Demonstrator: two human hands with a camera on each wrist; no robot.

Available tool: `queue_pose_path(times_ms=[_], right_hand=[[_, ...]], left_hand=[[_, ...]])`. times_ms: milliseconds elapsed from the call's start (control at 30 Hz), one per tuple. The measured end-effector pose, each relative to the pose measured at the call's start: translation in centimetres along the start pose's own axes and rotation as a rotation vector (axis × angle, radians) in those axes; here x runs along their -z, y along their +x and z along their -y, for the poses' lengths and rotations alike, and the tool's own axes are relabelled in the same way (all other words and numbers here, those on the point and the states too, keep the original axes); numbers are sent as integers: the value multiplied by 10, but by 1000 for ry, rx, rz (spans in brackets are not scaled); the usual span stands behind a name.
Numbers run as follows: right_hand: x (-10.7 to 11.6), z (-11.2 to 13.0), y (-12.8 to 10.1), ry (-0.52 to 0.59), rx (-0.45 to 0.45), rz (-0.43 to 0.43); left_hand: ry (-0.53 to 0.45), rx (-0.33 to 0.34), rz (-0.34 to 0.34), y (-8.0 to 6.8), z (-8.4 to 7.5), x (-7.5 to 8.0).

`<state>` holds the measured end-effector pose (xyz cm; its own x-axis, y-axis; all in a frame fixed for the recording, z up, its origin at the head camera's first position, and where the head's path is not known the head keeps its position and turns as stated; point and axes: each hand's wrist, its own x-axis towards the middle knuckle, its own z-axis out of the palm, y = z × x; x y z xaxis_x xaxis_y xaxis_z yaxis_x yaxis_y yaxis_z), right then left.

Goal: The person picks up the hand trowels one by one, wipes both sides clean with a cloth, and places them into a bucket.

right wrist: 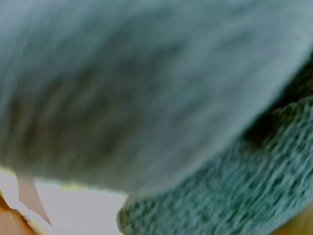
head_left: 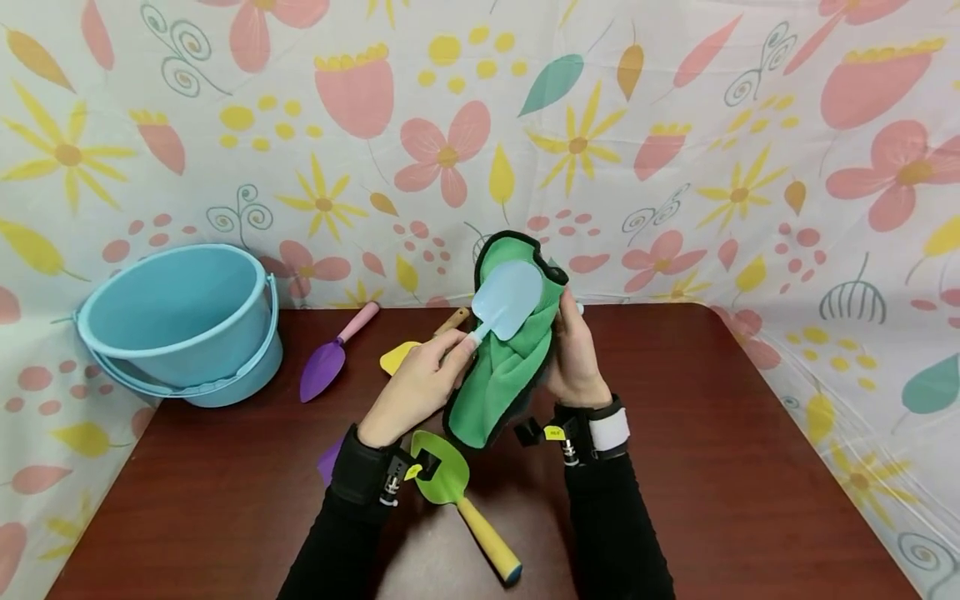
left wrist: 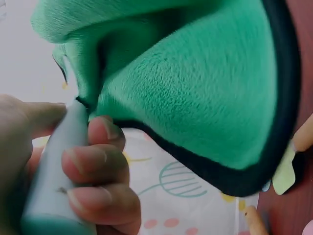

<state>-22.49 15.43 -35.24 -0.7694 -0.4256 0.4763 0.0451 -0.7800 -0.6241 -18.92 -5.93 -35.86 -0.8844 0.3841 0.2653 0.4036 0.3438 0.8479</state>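
Note:
My left hand [head_left: 420, 379] grips a light blue trowel [head_left: 510, 296] by its handle, fingers curled round it in the left wrist view. The blade points up and away, lying over a green cloth [head_left: 480, 400] with black edging. From the right side my right hand [head_left: 579, 354] holds the cloth, its thumb along the edge and its other fingers hidden behind the folds. In the right wrist view, blurred greyish-green cloth [right wrist: 220, 196] fills most of the picture.
At the back left stands a light blue bucket [head_left: 180, 325]. Next to it lies a purple trowel [head_left: 324, 368] with a pink handle. A yellow-bladed tool [head_left: 397, 357] is partly behind my left hand. Nearer lies a green trowel [head_left: 442, 475] with a yellow handle, beside a purple piece [head_left: 328, 461].

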Motion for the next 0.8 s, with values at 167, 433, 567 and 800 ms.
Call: queue_pose_path(times_ms=[167, 433, 567, 800], right_hand=[[5, 9, -7, -147, -76, -145], [8, 22, -8, -185, -3, -278], [9, 25, -7, -103, 45, -283], [7, 23, -9, -125, 51, -313]], left_hand=[[-25, 32, 32, -1, 3, 1], [37, 28, 43, 1, 3, 1], [62, 18, 86, 2, 4, 3], [71, 18, 151, -1, 3, 6]])
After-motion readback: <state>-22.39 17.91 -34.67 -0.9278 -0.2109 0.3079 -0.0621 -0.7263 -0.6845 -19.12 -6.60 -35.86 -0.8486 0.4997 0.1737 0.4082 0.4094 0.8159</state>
